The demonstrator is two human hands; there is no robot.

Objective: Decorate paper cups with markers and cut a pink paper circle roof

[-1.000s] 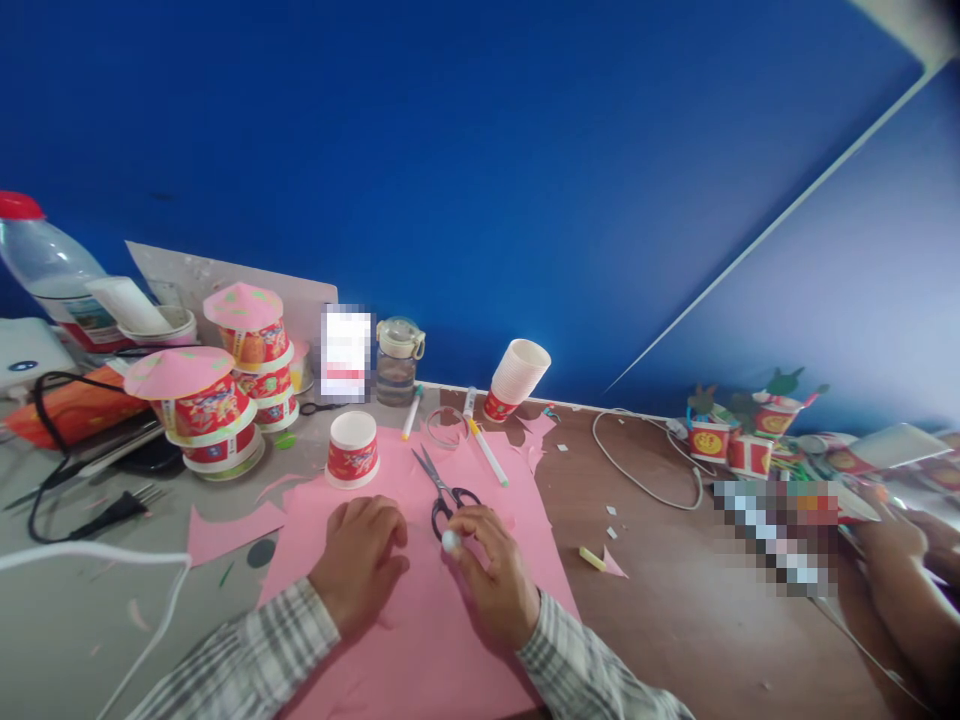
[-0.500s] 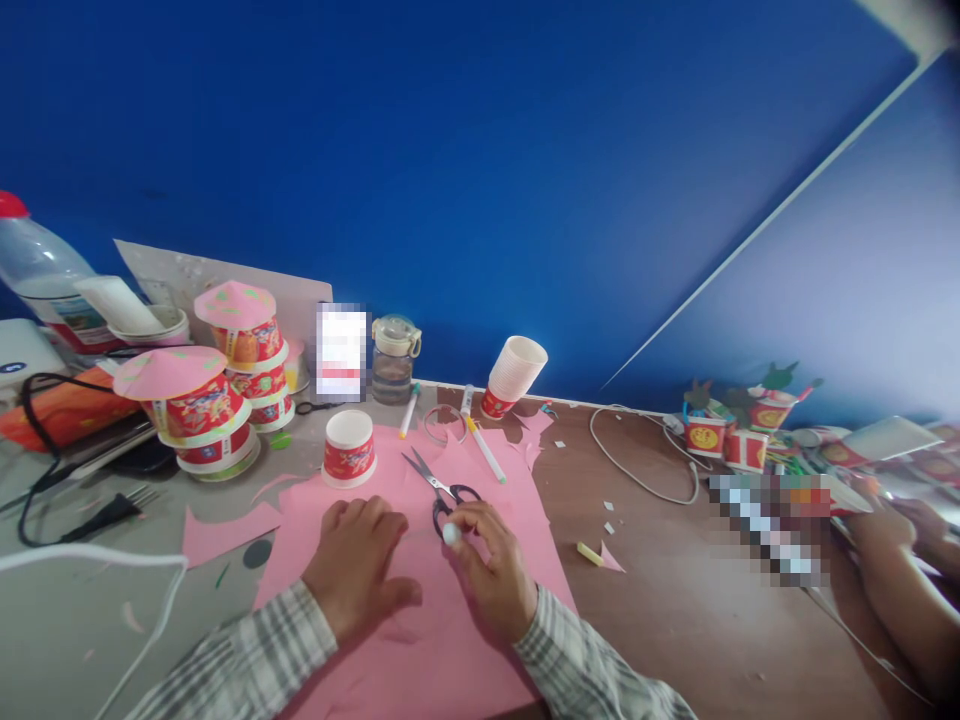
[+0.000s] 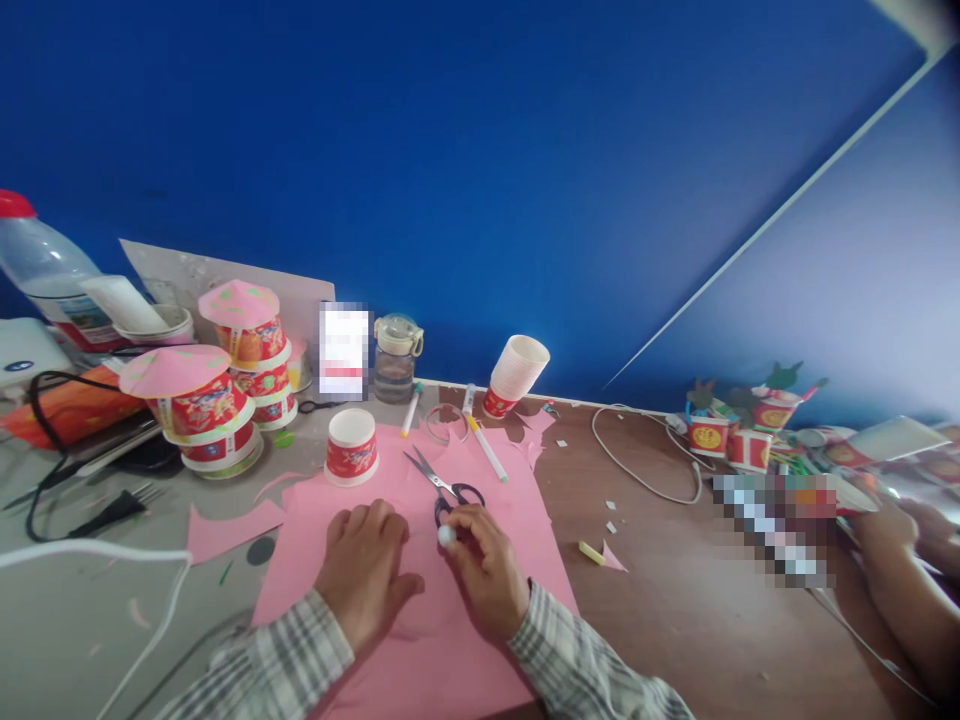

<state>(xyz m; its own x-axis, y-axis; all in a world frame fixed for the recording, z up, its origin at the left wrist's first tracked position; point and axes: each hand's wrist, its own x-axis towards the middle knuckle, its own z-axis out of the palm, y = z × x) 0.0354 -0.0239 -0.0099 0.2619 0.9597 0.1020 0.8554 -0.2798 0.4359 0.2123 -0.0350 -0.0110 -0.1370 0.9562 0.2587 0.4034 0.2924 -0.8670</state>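
Note:
My left hand [image 3: 366, 565] lies palm down on a large sheet of pink paper [image 3: 499, 625], its thumb held apart from the fingers. On the same sheet, my right hand [image 3: 491, 565] pinches a small whitish object [image 3: 447, 536] between thumb and fingers; most of it is hidden, so I cannot tell its kind. Just beyond that hand lie scissors [image 3: 441, 480] with parted blades and black handles. A red and white paper cup [image 3: 352, 450] stands upside down at the sheet's far left. Two markers [image 3: 487, 448] [image 3: 412, 410] lie near the far edge.
Stacked cups with pink cone tops [image 3: 174, 375] stand at left, near cables and a plug [image 3: 124, 515]. A lidded glass bottle [image 3: 395, 360] and leaning cup stack [image 3: 517, 372] stand by the wall. At right are decorated cups [image 3: 706, 432] and another person's arm [image 3: 896, 560].
My left hand has shifted slightly to the right on the paper. My right hand has edged slightly left, still pinching the whitish object. The whole view has shifted a little.

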